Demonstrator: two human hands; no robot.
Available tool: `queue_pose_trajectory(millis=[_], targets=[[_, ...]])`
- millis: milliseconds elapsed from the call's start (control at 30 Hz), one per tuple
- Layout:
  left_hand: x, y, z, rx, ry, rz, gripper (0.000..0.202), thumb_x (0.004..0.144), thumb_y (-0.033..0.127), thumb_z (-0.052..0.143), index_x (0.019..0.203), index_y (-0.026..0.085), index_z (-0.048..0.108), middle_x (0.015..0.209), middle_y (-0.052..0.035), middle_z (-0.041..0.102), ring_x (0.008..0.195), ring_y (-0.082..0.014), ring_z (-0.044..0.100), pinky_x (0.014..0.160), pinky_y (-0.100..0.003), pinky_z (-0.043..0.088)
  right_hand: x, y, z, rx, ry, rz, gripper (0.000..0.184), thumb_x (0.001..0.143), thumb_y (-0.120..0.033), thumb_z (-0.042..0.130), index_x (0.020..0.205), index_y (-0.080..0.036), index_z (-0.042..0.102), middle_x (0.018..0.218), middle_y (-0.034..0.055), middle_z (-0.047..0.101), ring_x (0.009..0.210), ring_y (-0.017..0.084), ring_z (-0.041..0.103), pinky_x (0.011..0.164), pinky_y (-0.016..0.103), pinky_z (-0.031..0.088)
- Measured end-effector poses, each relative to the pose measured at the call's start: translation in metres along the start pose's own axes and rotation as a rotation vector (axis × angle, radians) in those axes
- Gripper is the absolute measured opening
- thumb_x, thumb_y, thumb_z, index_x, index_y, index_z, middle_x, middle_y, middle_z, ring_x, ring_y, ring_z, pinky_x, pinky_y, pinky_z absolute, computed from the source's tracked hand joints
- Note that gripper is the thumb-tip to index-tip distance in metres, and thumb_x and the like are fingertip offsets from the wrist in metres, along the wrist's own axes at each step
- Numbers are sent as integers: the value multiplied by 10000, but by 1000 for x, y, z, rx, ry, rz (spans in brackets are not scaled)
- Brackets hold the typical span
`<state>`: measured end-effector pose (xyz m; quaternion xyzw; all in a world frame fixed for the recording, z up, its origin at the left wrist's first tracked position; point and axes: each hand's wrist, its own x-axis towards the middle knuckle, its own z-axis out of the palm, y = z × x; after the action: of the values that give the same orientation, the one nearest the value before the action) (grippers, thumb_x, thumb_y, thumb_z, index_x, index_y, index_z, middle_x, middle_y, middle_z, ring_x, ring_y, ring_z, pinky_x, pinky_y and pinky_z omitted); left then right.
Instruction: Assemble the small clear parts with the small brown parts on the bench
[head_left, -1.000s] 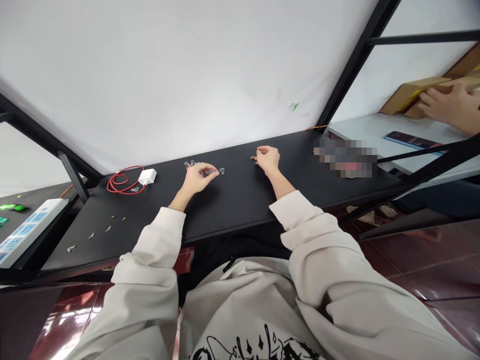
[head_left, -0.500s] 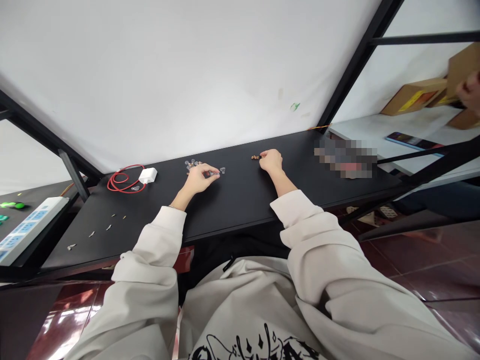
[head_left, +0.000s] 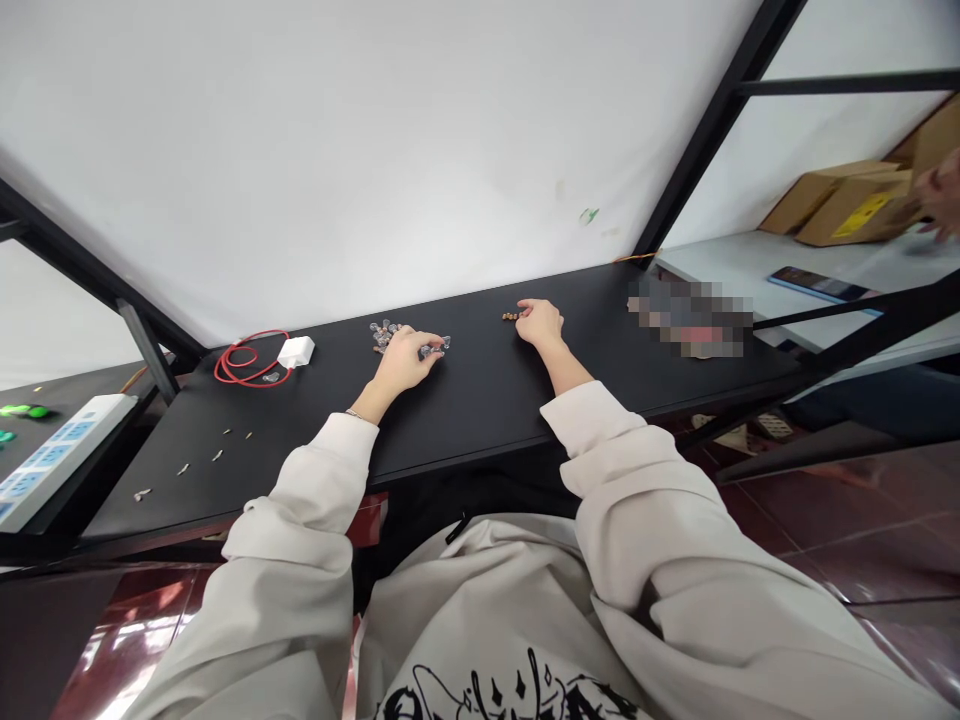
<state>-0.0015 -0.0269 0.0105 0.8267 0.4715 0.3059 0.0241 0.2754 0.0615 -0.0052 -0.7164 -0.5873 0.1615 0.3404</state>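
1. Start with a clear bit [head_left: 431, 351] at the left hand [head_left: 401, 362], over the middle of the black tabletop [head_left: 480, 410]. Seems pinched between thumb and finger, with the other fingers bent in. Likely held by the tips because of its tiny size.
2. See one more clear bit [head_left: 447, 342] right by those fingertips, maybe touching.
3. Look behind the left hand for a pile [head_left: 385, 328] of clear bits. Count about five, perhaps with more hidden by the hand. Probably heaped there for easy reach.
4. Find brown beads [head_left: 509, 317] at the right hand [head_left: 541, 322]. Count about three in a short row, maybe set apart from the pile to stop mixing. Fingers curled, right at the end of the row; cannot tell about a bead in their grip.
5. Go left to one white charger [head_left: 296, 352] and one red cable [head_left: 232, 368], looped, maybe to save room. Spot one clear bit [head_left: 271, 377] by the loop.
6. Count about five pale scraps [head_left: 217, 455] near the left front, spread out.
7. Farther off, see one blurred-out thing [head_left: 694, 318], one power strip [head_left: 64, 460], one phone [head_left: 825, 287] on a white table [head_left: 720, 255], and another person's hand [head_left: 937, 195] near at least two boxes [head_left: 855, 208].
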Motion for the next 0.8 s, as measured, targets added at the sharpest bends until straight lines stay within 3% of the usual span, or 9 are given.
queue_pose_trajectory(millis=[233, 500, 633, 800], targets=[[5, 7, -1, 139, -3, -32, 144, 872, 218, 671, 1003, 202, 728, 928, -85, 684, 947, -259, 592, 955, -429, 461, 2, 1, 2, 11, 23, -10, 434, 772, -72, 610, 1161, -208, 744, 1072, 82, 753, 1144, 306, 651, 1051, 491, 426], [5, 1, -1, 128, -50, 63, 164, 938, 266, 614, 1000, 228, 761, 1039, -56, 767, 948, -266, 564, 945, -457, 438, 2, 2, 3, -12, 24, -18, 395, 801, -100, 602, 1155, -208, 739, 1093, 97, 742, 1130, 302, 651, 1040, 501, 431], [5, 1, 3, 146, -84, 66, 215, 967, 254, 559, 1002, 240, 771, 1004, -58, 773, 954, -271, 576, 946, -472, 420, 1, 0, 2, -14, 7, -15, 381, 828, -104, 604, 1176, -193, 731, 1111, 111, 736, 1136, 295, 644, 1041, 483, 418], [5, 3, 3, 177, -42, 22, 184, 939, 244, 606, 1024, 212, 765, 924, -91, 745, 933, -272, 586, 944, -461, 426, -1, -1, 1, -20, 8, -3, 380, 822, -112, 620, 1169, -217, 732, 1127, 97, 734, 1151, 290, 641, 1045, 472, 422]])
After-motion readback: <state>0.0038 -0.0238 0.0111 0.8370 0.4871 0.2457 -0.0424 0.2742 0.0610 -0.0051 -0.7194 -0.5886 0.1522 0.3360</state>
